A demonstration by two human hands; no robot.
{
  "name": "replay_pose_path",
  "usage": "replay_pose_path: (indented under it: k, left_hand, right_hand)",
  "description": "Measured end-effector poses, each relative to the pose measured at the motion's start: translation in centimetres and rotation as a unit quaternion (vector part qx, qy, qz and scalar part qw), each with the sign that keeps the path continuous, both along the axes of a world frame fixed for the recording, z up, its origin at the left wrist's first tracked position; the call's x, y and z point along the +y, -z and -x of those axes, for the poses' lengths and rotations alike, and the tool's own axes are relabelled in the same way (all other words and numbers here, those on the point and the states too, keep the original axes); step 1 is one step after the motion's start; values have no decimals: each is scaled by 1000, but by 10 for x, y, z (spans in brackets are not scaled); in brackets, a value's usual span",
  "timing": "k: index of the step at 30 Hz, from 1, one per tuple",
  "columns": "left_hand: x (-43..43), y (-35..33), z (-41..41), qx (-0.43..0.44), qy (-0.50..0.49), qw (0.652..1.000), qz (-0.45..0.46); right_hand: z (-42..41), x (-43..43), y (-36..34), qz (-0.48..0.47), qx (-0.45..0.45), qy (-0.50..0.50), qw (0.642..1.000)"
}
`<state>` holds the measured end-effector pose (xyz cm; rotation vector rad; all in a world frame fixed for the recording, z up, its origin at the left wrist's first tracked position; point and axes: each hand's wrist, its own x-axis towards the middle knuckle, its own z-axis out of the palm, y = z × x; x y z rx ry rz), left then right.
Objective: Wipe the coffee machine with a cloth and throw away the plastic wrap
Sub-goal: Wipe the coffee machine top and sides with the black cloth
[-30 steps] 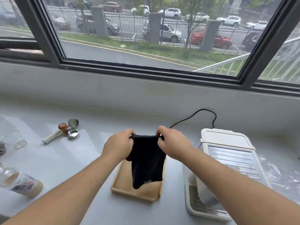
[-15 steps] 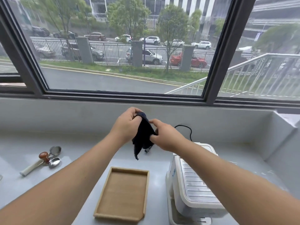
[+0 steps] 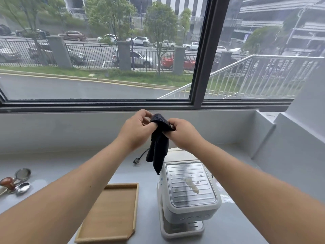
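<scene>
A dark cloth (image 3: 158, 147) hangs folded in the air above the counter, held at its top by both hands. My left hand (image 3: 136, 132) has fingers tucked under the fold; my right hand (image 3: 182, 133) pinches the other side. Below the cloth stands the white coffee machine (image 3: 189, 196), its ribbed metal top marked with pale stains. A bit of clear plastic wrap (image 3: 226, 199) shows on the counter just right of the machine, mostly hidden by my right arm.
An empty wooden tray (image 3: 109, 212) lies left of the machine. A tamper with a brown knob, a small strainer and a spoon (image 3: 15, 182) rest at the far left. The machine's black cord and plug (image 3: 139, 159) lie behind it. A grey wall and window ledge back the counter.
The hands have lifted the cloth off the tray and bunched it into a fold, hands closer together. The view has tilted up and shifted right, so the machine is more central.
</scene>
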<state>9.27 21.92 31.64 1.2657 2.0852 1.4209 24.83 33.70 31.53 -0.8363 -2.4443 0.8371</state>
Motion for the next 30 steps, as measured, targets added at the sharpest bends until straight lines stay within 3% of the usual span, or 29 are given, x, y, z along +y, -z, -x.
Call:
replay_pose_path:
  k: [6,16,21,26,30]
  left_hand:
    - [10,28,-24,25,57,996,68]
    - [13,97,-61,144,89,963,209]
    - [23,123,-81,165,71,963,200]
    - [35,139,-90,150,22,975,162]
    - [37,150,-98,175,-15,973,150]
  right_hand:
    - [-26,19,3,-66,-42,24,997]
    - [-67,36,27,-82,-78,109,988]
    - [-77,52,43,-162,-106,153,969]
    - [-72,52,65,-143,-201,65,967]
    - [-62,46,86,-103,-218,8,970]
